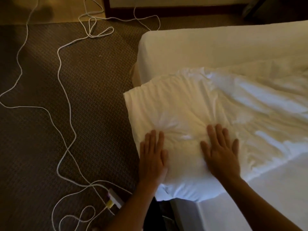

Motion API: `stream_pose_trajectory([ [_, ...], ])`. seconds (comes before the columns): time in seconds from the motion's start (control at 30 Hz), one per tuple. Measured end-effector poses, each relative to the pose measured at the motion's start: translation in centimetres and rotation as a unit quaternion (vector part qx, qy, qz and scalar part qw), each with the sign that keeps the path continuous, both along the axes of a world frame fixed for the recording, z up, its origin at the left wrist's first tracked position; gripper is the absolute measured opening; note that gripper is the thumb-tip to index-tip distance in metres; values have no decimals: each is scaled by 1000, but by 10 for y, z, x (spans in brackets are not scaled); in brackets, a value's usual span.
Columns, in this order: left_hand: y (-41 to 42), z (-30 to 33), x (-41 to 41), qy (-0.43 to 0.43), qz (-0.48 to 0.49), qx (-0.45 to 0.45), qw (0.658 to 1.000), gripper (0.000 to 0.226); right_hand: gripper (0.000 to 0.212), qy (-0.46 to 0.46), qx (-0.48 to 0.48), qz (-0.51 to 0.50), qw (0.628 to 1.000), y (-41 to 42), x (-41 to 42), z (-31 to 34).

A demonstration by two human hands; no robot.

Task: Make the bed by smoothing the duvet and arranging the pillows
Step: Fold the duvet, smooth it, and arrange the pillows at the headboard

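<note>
The room is dim, with a brown patterned carpet (41,130) and, at right, a bed (216,47) under a smooth white sheet. I can read no brand, label or writing anywhere. I count one rumpled white duvet (208,100), lying across the bed with its near corner overhanging the bed's left edge, and two hands on it. My left hand (152,157) lies flat at that corner's edge, its grip apart with fingers straight, holding nothing; my right hand (220,150) presses flat just beside it, fingers spread and straight. On the carpet one long white cord (66,90) loops about, and near my left forearm sits one white power strip (115,198).
</note>
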State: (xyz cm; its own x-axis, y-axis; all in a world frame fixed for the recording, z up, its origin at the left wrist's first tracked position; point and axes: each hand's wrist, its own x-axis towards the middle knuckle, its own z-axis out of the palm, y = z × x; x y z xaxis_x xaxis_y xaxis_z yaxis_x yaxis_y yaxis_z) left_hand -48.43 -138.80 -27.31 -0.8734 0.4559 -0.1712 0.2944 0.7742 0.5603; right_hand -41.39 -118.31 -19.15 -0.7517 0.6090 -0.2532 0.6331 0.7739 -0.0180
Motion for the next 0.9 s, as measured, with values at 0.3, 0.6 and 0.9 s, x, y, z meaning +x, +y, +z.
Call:
stream_pose_trajectory([
  [0.3, 1, 50, 75, -7, 42, 121, 992, 57, 64, 75, -43, 91, 992, -53, 46, 32],
  [0.6, 1, -33, 107, -9, 164, -29, 986, 59, 72, -24, 37, 135, 990, 48, 85, -5],
  [0.9, 45, 1, 172, -11, 152, 164, 974, 58, 60, 67, -68, 290, 952, -7, 108, -12],
])
